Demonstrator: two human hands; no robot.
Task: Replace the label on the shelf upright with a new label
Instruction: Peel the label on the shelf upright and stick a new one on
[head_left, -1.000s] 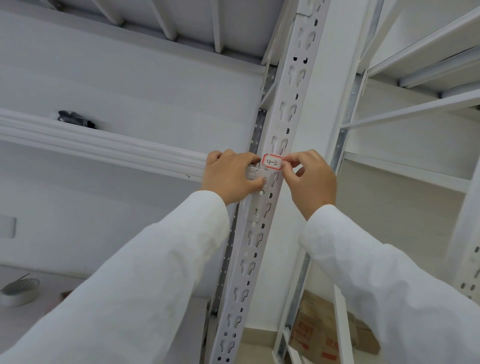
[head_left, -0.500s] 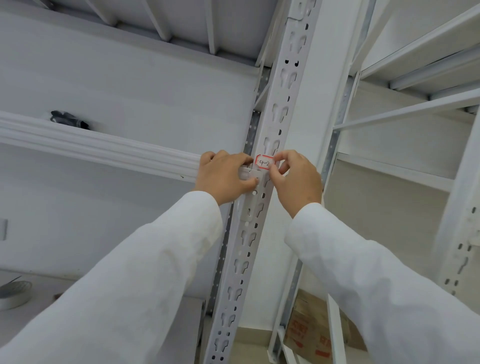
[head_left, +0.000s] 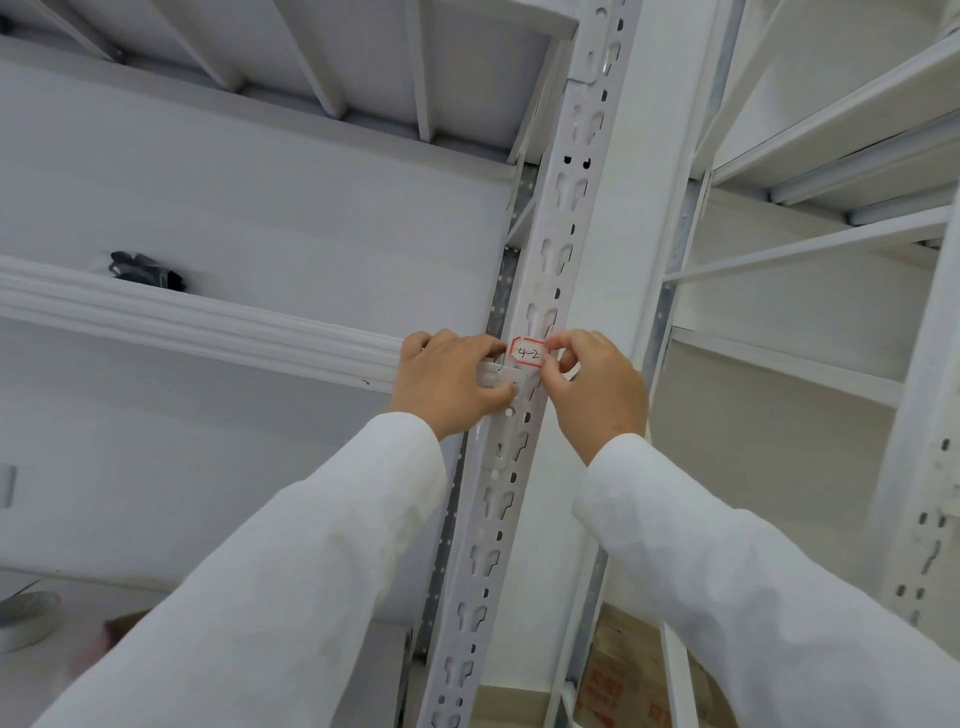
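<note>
A small white label (head_left: 527, 353) with a red border and the handwriting "4-2" lies on the white perforated shelf upright (head_left: 563, 218). My right hand (head_left: 592, 389) pinches the label's right edge between thumb and forefinger. My left hand (head_left: 447, 384) grips the upright and the end of the shelf beam just left of the label, with the thumb on the upright's front face below it. Both arms are in white sleeves.
A white shelf beam (head_left: 208, 322) runs left from the upright, with a dark bundle (head_left: 145, 270) lying on that shelf. A roll of tape (head_left: 26, 618) sits on the lower shelf at far left. Cardboard boxes (head_left: 623, 680) stand on the floor. A second shelf unit (head_left: 831, 156) fills the right.
The view has shifted slightly, so the hands and label sit a little further left in the frame. Both hands keep the same hold at the label.
</note>
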